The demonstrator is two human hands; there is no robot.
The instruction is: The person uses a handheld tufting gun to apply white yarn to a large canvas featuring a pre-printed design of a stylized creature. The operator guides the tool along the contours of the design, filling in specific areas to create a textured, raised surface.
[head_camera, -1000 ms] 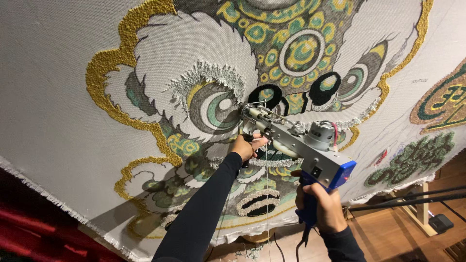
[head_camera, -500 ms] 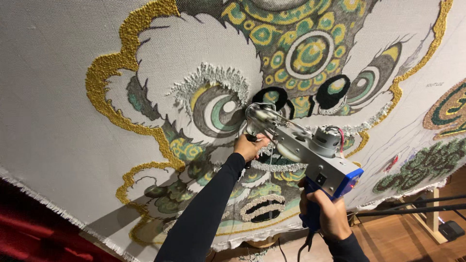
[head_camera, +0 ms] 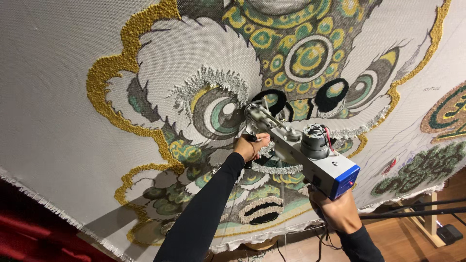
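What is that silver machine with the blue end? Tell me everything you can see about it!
The tufting gun is a long silver metal machine with a blue back end, a round grey motor on top and red wires beside it. Its thin front tip presses against the cloth, next to a black patch. The left hand grips its front handle. The right hand holds it from below at the back. It points slantwise, up and left.
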